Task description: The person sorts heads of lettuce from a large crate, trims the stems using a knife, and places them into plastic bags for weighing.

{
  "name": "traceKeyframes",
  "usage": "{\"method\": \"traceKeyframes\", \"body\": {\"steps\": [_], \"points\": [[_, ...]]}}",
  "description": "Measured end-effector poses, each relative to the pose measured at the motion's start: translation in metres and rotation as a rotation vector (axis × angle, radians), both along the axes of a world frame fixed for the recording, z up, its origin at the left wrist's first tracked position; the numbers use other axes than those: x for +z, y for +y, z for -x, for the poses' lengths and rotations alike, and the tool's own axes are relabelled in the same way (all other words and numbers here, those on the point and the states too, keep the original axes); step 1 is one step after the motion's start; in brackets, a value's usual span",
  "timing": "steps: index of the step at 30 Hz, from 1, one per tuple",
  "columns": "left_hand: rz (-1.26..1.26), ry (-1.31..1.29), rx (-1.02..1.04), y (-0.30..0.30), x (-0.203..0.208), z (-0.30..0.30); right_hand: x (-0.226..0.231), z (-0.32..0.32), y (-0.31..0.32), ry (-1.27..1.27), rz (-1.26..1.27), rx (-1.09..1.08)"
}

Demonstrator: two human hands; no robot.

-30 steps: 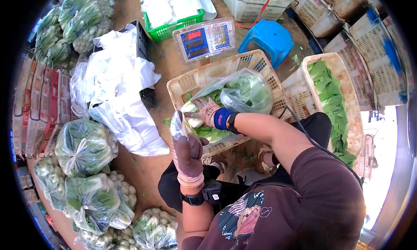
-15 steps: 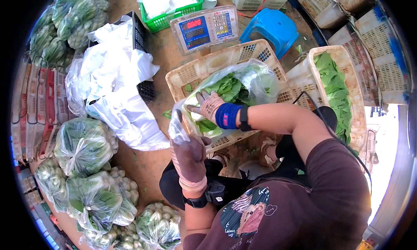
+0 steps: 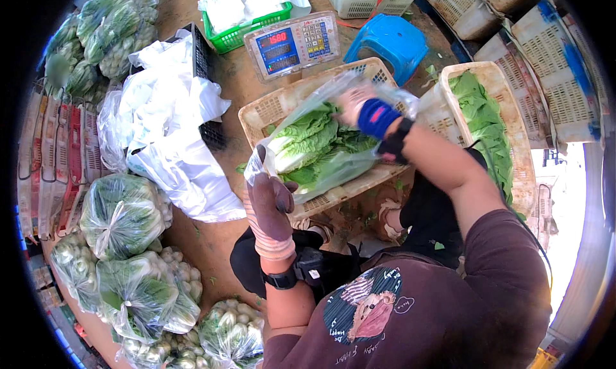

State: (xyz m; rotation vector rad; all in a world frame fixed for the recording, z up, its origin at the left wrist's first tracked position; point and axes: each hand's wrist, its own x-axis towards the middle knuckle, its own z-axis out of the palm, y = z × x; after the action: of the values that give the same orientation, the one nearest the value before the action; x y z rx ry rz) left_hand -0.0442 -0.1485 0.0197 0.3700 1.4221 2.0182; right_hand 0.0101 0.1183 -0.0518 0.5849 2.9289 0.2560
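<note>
A clear plastic bag [image 3: 350, 156] filled with leafy green vegetables [image 3: 307, 135] lies in a cream crate [image 3: 253, 117]. My left hand [image 3: 269, 192], in a brown-palmed glove, is closed on the bag's edge at its near left side. Over the far right part of the bag is my right hand [image 3: 355, 103], gloved and with a blue wristband. Motion blurs its fingers, and the plastic partly covers them, so their grip is unclear. The crate rests in front of a digital scale display [image 3: 292, 45].
Another cream crate of greens [image 3: 484, 125] stands at the right, near a blue stool [image 3: 389, 45]. White bags [image 3: 170, 119] are heaped on a black crate at left. Bagged vegetables [image 3: 144, 295] sit at lower left; stacked crates [image 3: 548, 55] line the far right.
My right hand has moved right and away, from the bag's left part to its far right. More pale leaves show in the bag's mouth. The left hand stays at the edge.
</note>
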Motion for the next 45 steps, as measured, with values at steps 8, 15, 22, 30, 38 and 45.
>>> {"method": "traceKeyframes", "body": {"steps": [8, 15, 22, 30, 38, 45], "points": [[0.315, 0.253, 0.071, -0.004, -0.009, 0.014, 0.134, -0.125, 0.009, -0.079, -0.022, -0.312], [0.117, 0.414, 0.547, 0.001, -0.007, 0.024, 0.092, -0.288, -0.064, 0.668, 0.483, -0.048], [0.052, 1.277, 0.533, 0.055, 0.017, -0.087, 0.082, -0.483, -0.074, 0.956, 0.269, -0.658], [-0.009, 0.946, -0.116, 0.111, 0.005, -0.19, 0.037, -0.604, -0.044, -0.5, 0.388, -0.824], [0.128, 0.828, -0.316, 0.137, 0.015, -0.23, 0.035, -0.652, -0.008, -0.057, 0.475, -0.696], [0.075, 0.638, -0.405, 0.156, -0.002, -0.243, 0.091, -0.665, -0.01, 0.579, 0.572, -0.747]]}}
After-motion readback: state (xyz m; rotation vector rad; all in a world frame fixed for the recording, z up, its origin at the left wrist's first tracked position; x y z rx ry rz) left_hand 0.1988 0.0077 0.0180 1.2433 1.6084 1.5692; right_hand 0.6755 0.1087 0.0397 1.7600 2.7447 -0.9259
